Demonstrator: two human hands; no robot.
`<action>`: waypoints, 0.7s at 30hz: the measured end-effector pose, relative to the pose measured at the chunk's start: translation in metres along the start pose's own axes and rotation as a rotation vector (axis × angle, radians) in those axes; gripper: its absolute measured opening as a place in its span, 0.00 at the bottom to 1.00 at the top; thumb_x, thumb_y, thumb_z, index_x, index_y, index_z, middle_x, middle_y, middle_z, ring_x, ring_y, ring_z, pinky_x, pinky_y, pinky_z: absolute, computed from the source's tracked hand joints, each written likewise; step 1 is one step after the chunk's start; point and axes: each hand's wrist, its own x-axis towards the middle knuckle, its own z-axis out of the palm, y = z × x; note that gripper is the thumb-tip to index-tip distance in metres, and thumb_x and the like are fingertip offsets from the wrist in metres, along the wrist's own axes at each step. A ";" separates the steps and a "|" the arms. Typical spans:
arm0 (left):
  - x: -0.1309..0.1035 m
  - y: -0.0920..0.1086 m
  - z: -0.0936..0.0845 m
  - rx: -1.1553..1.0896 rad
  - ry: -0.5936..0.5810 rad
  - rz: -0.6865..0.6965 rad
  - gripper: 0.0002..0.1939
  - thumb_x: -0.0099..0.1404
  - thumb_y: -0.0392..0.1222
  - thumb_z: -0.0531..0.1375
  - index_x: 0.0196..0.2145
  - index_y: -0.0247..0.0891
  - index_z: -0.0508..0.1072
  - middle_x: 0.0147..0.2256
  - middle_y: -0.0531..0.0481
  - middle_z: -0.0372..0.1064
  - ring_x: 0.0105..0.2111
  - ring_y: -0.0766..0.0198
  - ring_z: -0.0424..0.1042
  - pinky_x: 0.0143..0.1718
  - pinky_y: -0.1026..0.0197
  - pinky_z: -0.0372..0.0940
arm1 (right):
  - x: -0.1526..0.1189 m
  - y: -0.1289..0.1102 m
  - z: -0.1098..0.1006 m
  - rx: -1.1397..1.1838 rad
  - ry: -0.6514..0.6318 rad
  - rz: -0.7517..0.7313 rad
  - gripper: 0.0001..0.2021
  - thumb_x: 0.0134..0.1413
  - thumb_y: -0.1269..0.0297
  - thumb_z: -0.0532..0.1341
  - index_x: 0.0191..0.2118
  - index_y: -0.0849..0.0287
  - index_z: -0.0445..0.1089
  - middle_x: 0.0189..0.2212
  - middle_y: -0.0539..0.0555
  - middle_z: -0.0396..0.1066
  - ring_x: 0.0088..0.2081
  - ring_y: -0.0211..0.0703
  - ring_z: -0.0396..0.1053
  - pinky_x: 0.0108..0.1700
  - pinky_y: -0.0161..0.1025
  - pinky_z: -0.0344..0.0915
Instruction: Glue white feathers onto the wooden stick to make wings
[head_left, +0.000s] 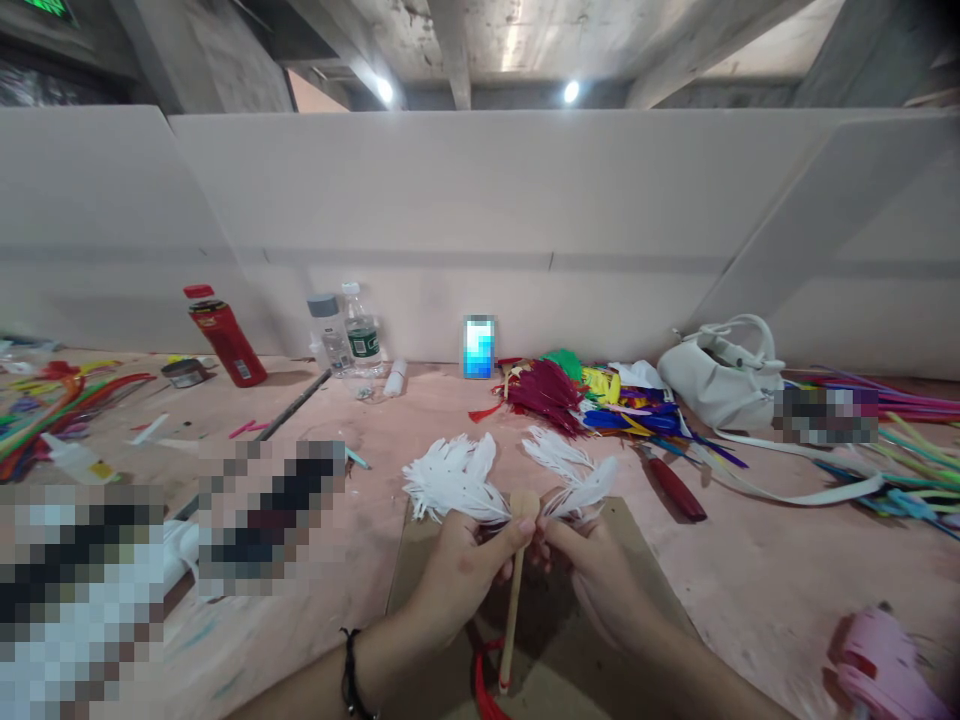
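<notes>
My left hand (466, 568) is closed with its thumb on a wooden handle (512, 625), just below the handle's rounded flat head (524, 502). Bunches of white feathers fan out on both sides: a fuller left bunch (454, 475) and a sparser right bunch (574, 472). The thumb and fingers of my right hand (604, 572) pinch the base of the right feathers, close beside the head. From the handle's lower end hangs a red tassel (486, 685). Underneath lies a brown board (409, 565). My fingers hide the feather bases.
Coloured feathers (544, 395) lie in a pile behind, near a white handbag (712, 385) and a red-handled tool (675, 487). A pink glue gun (885, 660) rests at right front. A phone (478, 347), a water bottle (364, 335) and a red bottle (229, 340) stand along the back.
</notes>
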 end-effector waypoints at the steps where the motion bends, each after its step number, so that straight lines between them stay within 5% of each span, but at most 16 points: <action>1: 0.000 0.000 0.000 -0.002 0.000 -0.004 0.21 0.61 0.58 0.66 0.24 0.36 0.78 0.19 0.53 0.68 0.19 0.68 0.59 0.21 0.66 0.53 | 0.000 0.001 0.000 0.008 0.003 -0.005 0.11 0.52 0.57 0.66 0.26 0.56 0.67 0.21 0.48 0.67 0.24 0.40 0.63 0.29 0.37 0.60; 21: 0.001 0.000 0.000 0.011 0.036 -0.008 0.23 0.61 0.59 0.65 0.21 0.36 0.72 0.18 0.53 0.66 0.18 0.68 0.62 0.21 0.66 0.56 | -0.005 0.001 0.003 0.145 -0.002 0.023 0.10 0.51 0.58 0.69 0.28 0.57 0.71 0.22 0.50 0.73 0.26 0.42 0.68 0.29 0.36 0.60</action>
